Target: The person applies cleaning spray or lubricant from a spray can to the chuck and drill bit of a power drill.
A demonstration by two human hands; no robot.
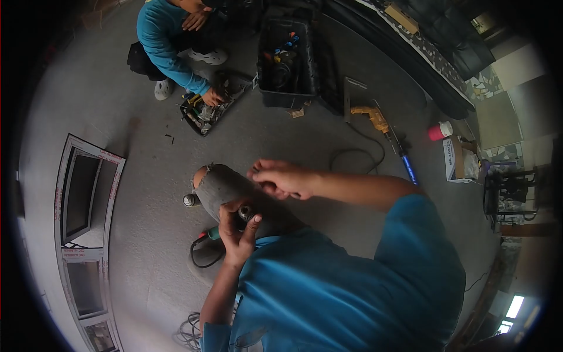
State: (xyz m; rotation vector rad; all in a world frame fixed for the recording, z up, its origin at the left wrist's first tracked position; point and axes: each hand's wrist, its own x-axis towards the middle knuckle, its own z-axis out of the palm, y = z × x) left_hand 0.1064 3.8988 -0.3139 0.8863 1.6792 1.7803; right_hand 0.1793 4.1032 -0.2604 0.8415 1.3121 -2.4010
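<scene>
My left hand [236, 237] is closed round a power drill's round metal chuck [246, 212], its toothed end facing up, over my bent leg. A green-and-red tool part [212, 234] with a black cord shows just beside that hand; whether it joins the chuck is hidden. Up and to the right, apart from the chuck, my right hand [280, 178] has its fingers curled in. What it may hold is too small and blurred to make out. My knee [223, 185] in grey torn trousers lies under both hands.
A co-worker [170, 44] crouches, one hand in a tool tray [202, 120]. Near it stands a black toolbox [285, 97]. On the floor are a yellow drill [372, 117], a small can [190, 200], a carton [459, 159] and framed panels [65, 217] at left.
</scene>
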